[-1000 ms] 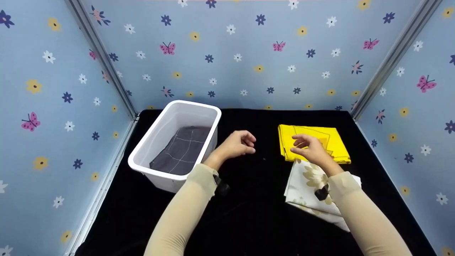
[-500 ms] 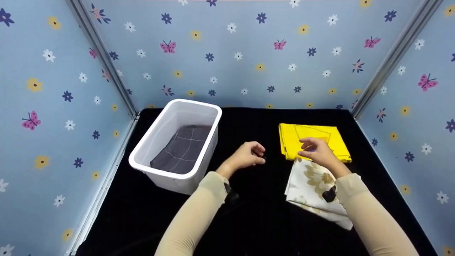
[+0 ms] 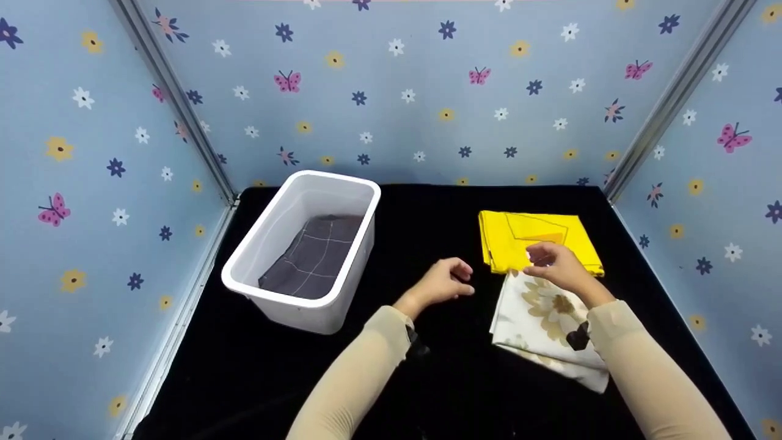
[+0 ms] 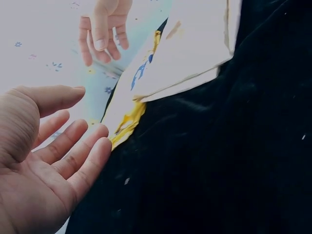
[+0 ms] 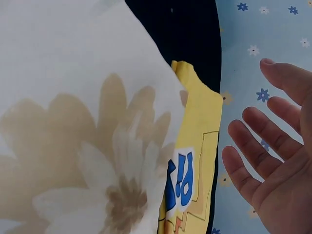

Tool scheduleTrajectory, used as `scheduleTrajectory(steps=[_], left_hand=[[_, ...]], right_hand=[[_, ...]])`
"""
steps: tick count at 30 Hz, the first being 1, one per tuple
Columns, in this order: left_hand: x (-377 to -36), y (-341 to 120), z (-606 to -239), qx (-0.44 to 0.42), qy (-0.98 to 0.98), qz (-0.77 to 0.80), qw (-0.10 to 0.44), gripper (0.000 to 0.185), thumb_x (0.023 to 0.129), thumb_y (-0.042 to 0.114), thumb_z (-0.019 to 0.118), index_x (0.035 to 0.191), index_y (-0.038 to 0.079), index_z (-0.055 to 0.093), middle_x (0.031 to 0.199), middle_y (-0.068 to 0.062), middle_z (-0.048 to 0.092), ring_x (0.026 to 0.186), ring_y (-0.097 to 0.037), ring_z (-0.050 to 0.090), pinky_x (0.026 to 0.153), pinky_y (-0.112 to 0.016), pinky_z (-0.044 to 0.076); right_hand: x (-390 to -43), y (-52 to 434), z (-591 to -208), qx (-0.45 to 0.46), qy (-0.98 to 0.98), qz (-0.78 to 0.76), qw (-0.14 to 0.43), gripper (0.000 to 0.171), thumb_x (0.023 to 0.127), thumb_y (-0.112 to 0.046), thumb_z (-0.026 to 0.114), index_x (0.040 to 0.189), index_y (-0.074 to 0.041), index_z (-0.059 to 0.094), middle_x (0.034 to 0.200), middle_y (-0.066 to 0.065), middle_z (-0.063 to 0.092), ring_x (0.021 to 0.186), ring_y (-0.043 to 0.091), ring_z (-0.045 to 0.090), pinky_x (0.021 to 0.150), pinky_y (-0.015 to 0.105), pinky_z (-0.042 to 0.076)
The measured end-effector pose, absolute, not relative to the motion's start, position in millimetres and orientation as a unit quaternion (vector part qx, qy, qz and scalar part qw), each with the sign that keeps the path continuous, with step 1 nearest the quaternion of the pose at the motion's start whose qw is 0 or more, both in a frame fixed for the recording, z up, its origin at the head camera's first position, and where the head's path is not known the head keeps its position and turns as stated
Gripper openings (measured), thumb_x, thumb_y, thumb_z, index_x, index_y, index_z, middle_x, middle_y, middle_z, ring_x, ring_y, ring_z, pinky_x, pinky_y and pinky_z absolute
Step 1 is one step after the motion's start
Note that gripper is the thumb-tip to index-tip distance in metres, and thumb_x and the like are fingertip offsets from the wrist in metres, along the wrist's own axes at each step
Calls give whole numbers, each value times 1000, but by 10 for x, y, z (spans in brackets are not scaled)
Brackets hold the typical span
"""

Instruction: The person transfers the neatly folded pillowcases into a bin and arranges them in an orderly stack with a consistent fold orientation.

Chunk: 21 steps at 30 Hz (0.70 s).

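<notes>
Right hand above flower cloth, fingers loose, holding nothing. Left hand over black table, fingers loose, empty. Flower cloth beside yellow cloth, right of white bin.

Right hand: palm bare, fingers straight, holding nothing | floral cloth: overlaps yellow cloth | black worktop beyond

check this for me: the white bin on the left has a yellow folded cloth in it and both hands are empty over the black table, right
Not quite. The head view shows the white bin holds a dark grey checked cloth; the yellow folded cloth lies on the black table. The left hand and right hand are indeed empty.
</notes>
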<state>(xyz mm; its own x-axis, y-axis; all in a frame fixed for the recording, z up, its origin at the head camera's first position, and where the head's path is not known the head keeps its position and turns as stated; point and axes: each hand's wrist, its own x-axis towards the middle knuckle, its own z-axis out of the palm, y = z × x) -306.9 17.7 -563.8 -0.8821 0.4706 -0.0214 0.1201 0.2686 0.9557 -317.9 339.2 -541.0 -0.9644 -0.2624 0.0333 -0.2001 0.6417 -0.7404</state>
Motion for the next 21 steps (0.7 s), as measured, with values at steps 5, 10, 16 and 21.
scheduleTrajectory(steps=[5,10,16,21], left_hand=[[-3023,315,-5750,183,781,577,155,42,88,2,85,126,-8,68,120,-21,73,76,-9,63,65,-21,57],[-2970,423,-5854,175,781,577,160,41,88,2,85,125,-7,69,121,-20,74,79,-9,64,67,-23,58],[-2922,528,-5944,178,791,566,149,41,87,4,86,124,-5,70,118,-17,75,85,-12,66,73,-22,59],[-2875,600,-6008,182,795,559,147,41,86,4,87,122,-4,71,116,-17,76,89,-14,69,81,-22,59]], right_hand=[[-3172,3513,-5472,-118,910,-394,49,50,96,-13,83,138,9,65,120,29,73,104,28,70,83,13,52],[-3146,3604,-5531,-113,913,-388,55,52,97,-14,83,139,9,65,123,32,72,110,37,71,85,13,51],[-3105,3684,-5610,-96,915,-387,67,54,97,-16,82,140,11,62,129,34,69,118,47,69,96,25,54],[-3060,3730,-5672,-86,914,-389,78,55,99,-16,81,143,11,60,134,35,66,125,50,65,110,54,53]])
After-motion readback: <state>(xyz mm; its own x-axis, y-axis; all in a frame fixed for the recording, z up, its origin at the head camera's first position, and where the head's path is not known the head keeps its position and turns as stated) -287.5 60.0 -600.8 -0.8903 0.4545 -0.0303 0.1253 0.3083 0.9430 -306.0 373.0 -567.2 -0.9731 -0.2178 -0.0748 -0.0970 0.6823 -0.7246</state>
